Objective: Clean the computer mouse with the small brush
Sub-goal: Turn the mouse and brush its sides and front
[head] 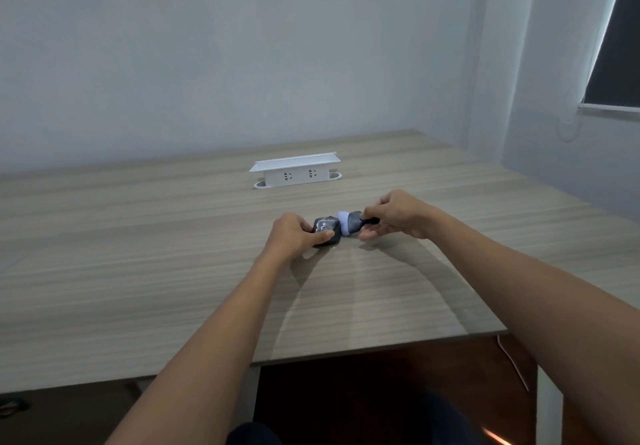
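A view from a head-worn camera looks down along two bare forearms stretched over a pale wood-grain tabletop (173, 254). Near the middle of it, the left hand (294, 235) is closed around a small dark grey computer mouse with pale smears on its top (325, 228), thumb along the near side and fingers curled over the far side, pressing it flat to the surface, probably so it cannot slide while being brushed. Just to its right, the right hand (394, 214) pinches a small brush with a dark handle, a grey body and a pale lilac rounded head (349, 225), fingers shut on the handle end. The brush lies nearly level, head pointing left, and its lilac tip meets the mouse's right edge, or comes very close; the exact contact is too small to tell. That low angle would suit sweeping dust from the side seam. Further back, well apart from the hands, stands a white rectangular pop-up socket box with two outlets (296, 173). A plain pale wall (242, 46) rises behind.
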Tool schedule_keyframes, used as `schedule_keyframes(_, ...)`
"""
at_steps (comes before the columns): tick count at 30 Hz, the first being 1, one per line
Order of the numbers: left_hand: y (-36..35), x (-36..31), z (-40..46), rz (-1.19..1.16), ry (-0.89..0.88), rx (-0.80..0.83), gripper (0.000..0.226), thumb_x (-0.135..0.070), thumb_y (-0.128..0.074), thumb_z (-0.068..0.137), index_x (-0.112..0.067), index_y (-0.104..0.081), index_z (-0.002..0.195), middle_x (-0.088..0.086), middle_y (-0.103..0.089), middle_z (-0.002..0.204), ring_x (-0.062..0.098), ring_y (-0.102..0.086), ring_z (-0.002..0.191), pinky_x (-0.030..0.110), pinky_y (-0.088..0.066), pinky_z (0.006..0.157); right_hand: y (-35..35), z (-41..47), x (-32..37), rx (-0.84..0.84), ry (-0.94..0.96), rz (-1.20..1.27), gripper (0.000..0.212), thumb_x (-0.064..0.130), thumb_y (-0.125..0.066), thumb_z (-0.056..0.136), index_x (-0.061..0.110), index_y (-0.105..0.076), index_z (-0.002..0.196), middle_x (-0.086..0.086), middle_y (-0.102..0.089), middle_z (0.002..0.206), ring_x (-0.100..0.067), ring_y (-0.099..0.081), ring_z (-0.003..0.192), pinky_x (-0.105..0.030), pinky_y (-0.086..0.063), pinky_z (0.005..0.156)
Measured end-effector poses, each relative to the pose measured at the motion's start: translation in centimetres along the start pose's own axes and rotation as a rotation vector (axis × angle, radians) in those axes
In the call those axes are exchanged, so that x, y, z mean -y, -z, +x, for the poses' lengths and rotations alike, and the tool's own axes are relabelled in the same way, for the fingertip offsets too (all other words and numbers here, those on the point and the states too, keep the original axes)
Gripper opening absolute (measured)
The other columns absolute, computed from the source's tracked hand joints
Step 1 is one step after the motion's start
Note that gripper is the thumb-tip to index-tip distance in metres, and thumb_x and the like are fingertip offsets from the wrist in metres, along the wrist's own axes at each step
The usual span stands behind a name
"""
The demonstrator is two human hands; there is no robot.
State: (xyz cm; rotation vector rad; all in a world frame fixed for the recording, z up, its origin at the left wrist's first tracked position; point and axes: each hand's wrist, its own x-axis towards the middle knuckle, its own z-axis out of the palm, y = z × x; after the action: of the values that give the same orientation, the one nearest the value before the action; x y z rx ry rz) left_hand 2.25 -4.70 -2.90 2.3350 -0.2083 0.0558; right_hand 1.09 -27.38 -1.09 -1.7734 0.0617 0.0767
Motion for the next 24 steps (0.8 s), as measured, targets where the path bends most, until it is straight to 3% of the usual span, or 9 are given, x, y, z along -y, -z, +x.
schedule_keyframes(1, 0.2, -0.1, 0.0, -0.008, 0.009, 0.012, 0.043, -0.048, -0.082, 0.081, -0.006, -0.072, 0.077, 0.01, -0.042, 0.067, 0.019, -0.036, 0.064, 0.03, -0.026, 0.058, 0.0, 0.0, 0.1, -0.001, 0.004, -0.01, 0.017, -0.004, -0.061, 0.091, -0.017, -0.061, 0.102, -0.036, -0.067, 0.086, -0.031, -0.073, 0.06, -0.031, -0.064, 0.063)
schedule_keyframes(4, 0.7, -0.1, 0.1, -0.079, 0.043, 0.054, 0.061, -0.053, -0.08, 0.081, 0.008, -0.078, 0.09, 0.008, -0.057, 0.072, 0.02, -0.049, 0.07, 0.03, -0.04, 0.067, 0.1, 0.1, 0.4, -0.002, 0.015, -0.051, 0.01, -0.003, -0.061, 0.092, -0.014, -0.063, 0.094, -0.032, -0.067, 0.082, -0.028, -0.072, 0.058, -0.031, -0.064, 0.061)
schedule_keyframes(8, 2.0, -0.3, 0.2, -0.115, 0.018, 0.187, 0.048, -0.038, -0.081, 0.086, 0.005, -0.079, 0.105, 0.014, -0.07, 0.088, 0.021, -0.062, 0.086, 0.038, -0.057, 0.096, 0.0, 0.4, 0.6, -0.018, 0.031, -0.097, 0.007, 0.0, -0.058, 0.097, -0.007, -0.06, 0.095, -0.025, -0.064, 0.077, -0.022, -0.068, 0.049, -0.029, -0.062, 0.054)
schedule_keyframes(12, 3.8, 0.2, 1.0, -0.077, -0.038, 0.336, 0.031, -0.012, -0.08, 0.088, 0.005, -0.077, 0.113, 0.014, -0.072, 0.095, 0.017, -0.065, 0.089, 0.019, -0.057, 0.082, 0.2, 0.7, 0.8, -0.016, 0.045, -0.13, 0.011, 0.003, -0.056, 0.099, -0.006, -0.059, 0.104, -0.023, -0.062, 0.076, -0.025, -0.064, 0.055, -0.031, -0.063, 0.058)
schedule_keyframes(15, 4.5, 0.0, 2.2, 0.002, -0.085, 0.248, 0.028, -0.007, -0.083, 0.083, -0.001, -0.078, 0.11, 0.01, -0.072, 0.097, 0.018, -0.064, 0.091, 0.034, -0.055, 0.094, 0.4, 1.1, 0.8, -0.023, 0.051, -0.145, 0.014, 0.004, -0.055, 0.1, -0.007, -0.058, 0.109, -0.026, -0.06, 0.084, -0.028, -0.061, 0.061, -0.036, -0.062, 0.065)
schedule_keyframes(17, 4.6, -0.2, 3.3, 0.005, -0.103, 0.23, 0.037, -0.004, -0.086, 0.079, -0.001, -0.074, 0.113, 0.01, -0.069, 0.103, 0.019, -0.061, 0.092, 0.039, -0.054, 0.098, 0.7, 1.4, 0.8, -0.014, 0.041, -0.151, 0.017, 0.005, -0.055, 0.1, -0.008, -0.058, 0.11, -0.028, -0.06, 0.088, -0.028, -0.062, 0.062, -0.037, -0.063, 0.066)
schedule_keyframes(20, 4.8, -0.1, 4.9, 0.006, -0.143, 0.253, 0.053, -0.001, -0.089, 0.075, -0.004, -0.067, 0.124, 0.009, -0.063, 0.113, 0.019, -0.058, 0.101, 0.034, -0.053, 0.095, 1.3, 2.0, 0.7, 0.029, 0.011, -0.164, 0.02, 0.008, -0.057, 0.1, -0.01, -0.06, 0.108, -0.025, -0.063, 0.085, -0.026, -0.064, 0.061, -0.032, -0.063, 0.058)
schedule_keyframes(24, 4.8, -0.4, 6.6, 0.072, -0.178, 0.439, 0.079, -0.004, -0.089, 0.076, -0.017, -0.054, 0.146, -0.002, -0.056, 0.146, 0.017, -0.054, 0.132, 0.037, -0.046, 0.116, 2.4, 2.8, 0.3, 0.058, -0.039, -0.216, 0.019, 0.011, -0.058, 0.099, -0.006, -0.065, 0.093, -0.017, -0.065, 0.075, -0.022, -0.066, 0.054, -0.03, -0.061, 0.054)
